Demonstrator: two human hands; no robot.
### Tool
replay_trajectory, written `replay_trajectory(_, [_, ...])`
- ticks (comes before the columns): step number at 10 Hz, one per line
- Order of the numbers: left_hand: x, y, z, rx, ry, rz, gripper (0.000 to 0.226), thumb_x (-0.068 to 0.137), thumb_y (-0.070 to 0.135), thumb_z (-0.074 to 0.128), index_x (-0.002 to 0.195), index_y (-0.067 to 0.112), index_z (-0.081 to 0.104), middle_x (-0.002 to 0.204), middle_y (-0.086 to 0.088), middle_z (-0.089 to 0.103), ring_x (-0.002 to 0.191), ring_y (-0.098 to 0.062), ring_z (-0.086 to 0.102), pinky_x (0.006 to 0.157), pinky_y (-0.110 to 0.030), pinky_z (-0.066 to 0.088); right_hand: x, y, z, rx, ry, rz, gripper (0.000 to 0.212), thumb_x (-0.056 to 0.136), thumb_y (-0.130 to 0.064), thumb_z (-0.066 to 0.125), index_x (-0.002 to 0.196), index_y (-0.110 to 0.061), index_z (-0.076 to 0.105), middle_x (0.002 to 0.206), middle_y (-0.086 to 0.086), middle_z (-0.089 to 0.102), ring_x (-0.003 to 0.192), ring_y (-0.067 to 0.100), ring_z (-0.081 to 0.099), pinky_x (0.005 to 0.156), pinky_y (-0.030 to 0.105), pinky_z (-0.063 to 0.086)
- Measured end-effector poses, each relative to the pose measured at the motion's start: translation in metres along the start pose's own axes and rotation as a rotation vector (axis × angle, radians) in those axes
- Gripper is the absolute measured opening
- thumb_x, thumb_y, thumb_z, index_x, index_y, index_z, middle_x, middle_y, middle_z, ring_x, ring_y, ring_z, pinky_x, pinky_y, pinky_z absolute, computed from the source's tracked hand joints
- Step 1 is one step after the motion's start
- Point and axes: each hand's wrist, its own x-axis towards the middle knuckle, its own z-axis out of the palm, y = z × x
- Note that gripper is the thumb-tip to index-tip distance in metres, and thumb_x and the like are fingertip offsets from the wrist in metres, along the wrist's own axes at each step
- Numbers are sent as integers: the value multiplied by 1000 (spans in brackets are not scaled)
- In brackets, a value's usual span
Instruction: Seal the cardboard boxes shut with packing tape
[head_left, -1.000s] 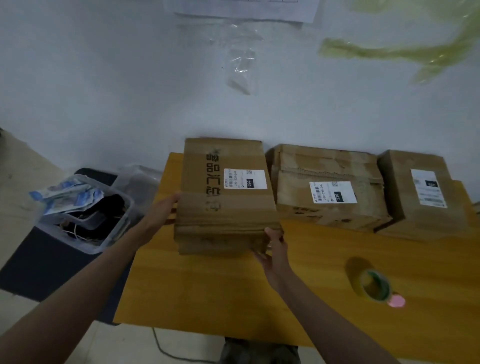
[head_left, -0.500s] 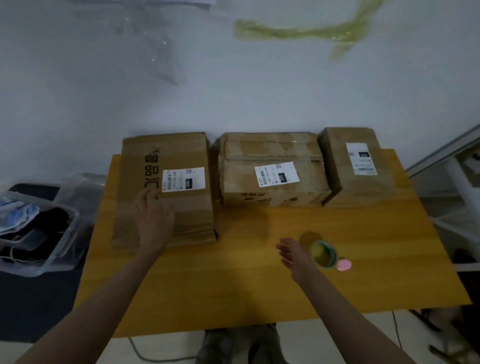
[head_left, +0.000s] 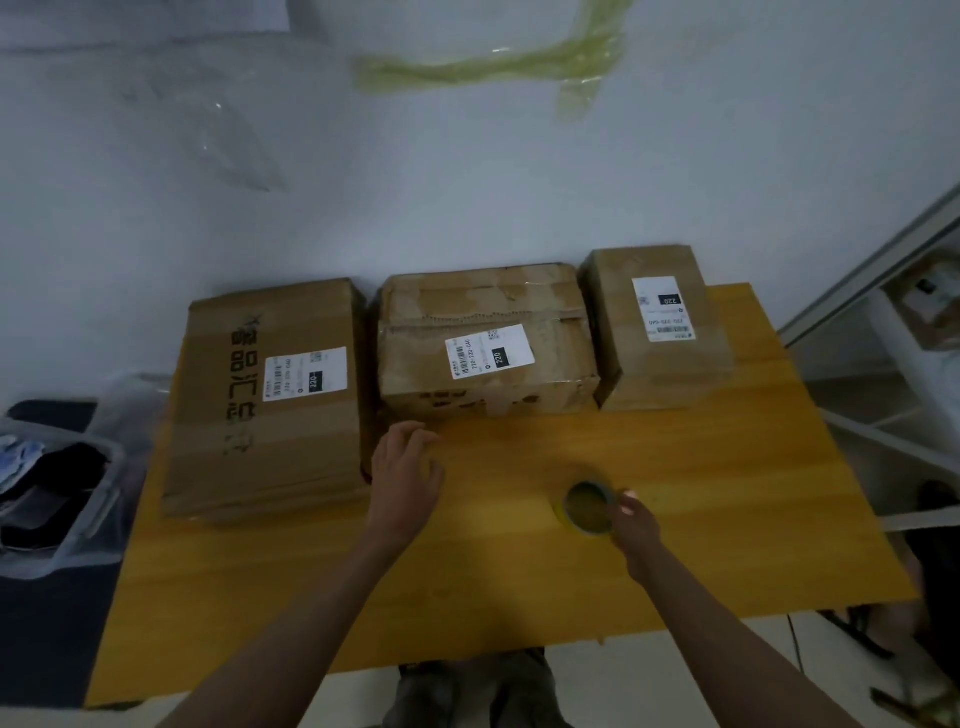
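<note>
1. Right hand: grips the roll of packing tape at its right edge, thumb up over the rim. The roll is tipped on edge, its open core facing the camera, on or just above the table; contact with the surface cannot be confirmed.
2. Left hand: fingers relaxed and slightly spread, holding nothing. It is positioned over the table just beside the near right corner of the left box; contact with the table cannot be determined.
3. Left cardboard box: the largest and flattest of the three. It carries a white shipping label and black printed characters on its top face, and it overhangs the table's left edge.
4. Middle cardboard box: touching or almost touching the left box. Its top is creased, with a strip of clear tape along the flap seam and a white label near the front edge.
5. Right cardboard box: narrower, just beside the middle box, with a white label on top.
6. All three boxes stand in a row at the far edge of the table, against the wall.
7. Wooden table: yellow-orange top, grain running left to right.
8. White wall: strips of yellowish tape and a piece of clear film adhere to it.
9. Clear plastic bin: at left, below table level, holding dark items.
10. White shelving unit: at right.
</note>
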Motion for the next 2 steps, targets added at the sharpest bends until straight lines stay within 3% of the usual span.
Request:
replay_trajectory(1, [2,6,-10,3,23,1,25,88,12,72,112,19,66,122,2,52,118,-17,49,105,-38,42,-12,-21,4,56,-69,-51,54,103,-30,54,150,-7,41,154,16,38,134,41,43,95,44,42])
replay_trajectory(2, [6,7,-20,-20,68,-50,21,90,14,71,110,19,67,118,3,52,112,-15,49,103,-37,45,-32,-42,5,162,-41,30,68,97,-34,64,152,-7,34,155,18,33,137,43,38,97,51,45])
